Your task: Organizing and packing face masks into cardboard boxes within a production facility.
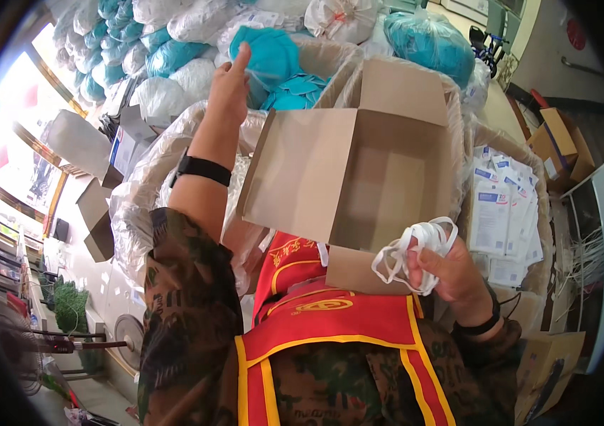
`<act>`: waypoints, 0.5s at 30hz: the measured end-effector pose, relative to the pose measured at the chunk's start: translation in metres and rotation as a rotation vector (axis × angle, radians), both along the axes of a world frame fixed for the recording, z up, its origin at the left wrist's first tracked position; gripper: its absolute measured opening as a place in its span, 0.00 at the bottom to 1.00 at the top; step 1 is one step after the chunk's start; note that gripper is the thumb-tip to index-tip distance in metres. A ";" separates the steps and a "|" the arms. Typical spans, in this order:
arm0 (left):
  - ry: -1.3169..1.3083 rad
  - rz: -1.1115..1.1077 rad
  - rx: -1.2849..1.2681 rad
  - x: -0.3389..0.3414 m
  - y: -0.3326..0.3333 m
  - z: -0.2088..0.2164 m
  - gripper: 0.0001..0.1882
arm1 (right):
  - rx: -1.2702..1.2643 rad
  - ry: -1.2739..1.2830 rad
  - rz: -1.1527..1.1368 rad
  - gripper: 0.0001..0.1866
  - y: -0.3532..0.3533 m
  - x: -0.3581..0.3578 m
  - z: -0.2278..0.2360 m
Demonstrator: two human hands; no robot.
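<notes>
My left hand (229, 89) reaches out to the far side, its thumb over a teal face mask (268, 55) and its other fingers partly hidden. Just below the mask, more flat teal masks (296, 92) lie in a lined carton (341, 60). Nearer to me, my right hand (449, 268) is closed around a loose bundle of white elastic straps (426, 245), with several loops hanging out. Between my arms stands an open brown cardboard box (394, 174), its flaps spread and nothing seen inside.
White packets (502, 206) fill a lined carton on the right. Bags of teal and white goods (174, 57) are piled at the back left. A carton lined with clear plastic (142, 199) stands beside my left arm. A brown box (561, 145) sits far right.
</notes>
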State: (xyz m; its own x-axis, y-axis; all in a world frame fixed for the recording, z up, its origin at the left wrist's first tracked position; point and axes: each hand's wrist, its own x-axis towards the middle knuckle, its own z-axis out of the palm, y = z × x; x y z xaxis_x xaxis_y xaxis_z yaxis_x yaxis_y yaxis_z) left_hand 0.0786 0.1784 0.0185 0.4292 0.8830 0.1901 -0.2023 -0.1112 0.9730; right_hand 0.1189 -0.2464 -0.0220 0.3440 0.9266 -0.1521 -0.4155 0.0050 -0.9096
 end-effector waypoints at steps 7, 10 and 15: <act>0.102 -0.764 0.222 -0.012 -0.167 -0.045 0.35 | 0.141 0.077 -0.089 0.27 0.033 0.018 -0.022; 0.181 -0.668 0.858 -0.045 -0.223 -0.051 0.32 | 0.081 0.037 0.027 0.28 0.046 0.008 -0.018; 0.251 -0.559 0.804 -0.075 -0.223 -0.050 0.28 | 0.140 -0.215 0.283 0.31 0.058 -0.007 -0.019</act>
State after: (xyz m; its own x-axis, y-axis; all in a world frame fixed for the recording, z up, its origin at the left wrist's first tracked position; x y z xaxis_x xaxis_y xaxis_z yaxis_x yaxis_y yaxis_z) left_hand 0.0039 -0.0446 -0.0320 0.8515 0.1931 0.4875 -0.2253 -0.7048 0.6727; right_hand 0.1121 -0.1886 -0.0407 0.0816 0.9962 0.0306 -0.2182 0.0478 -0.9747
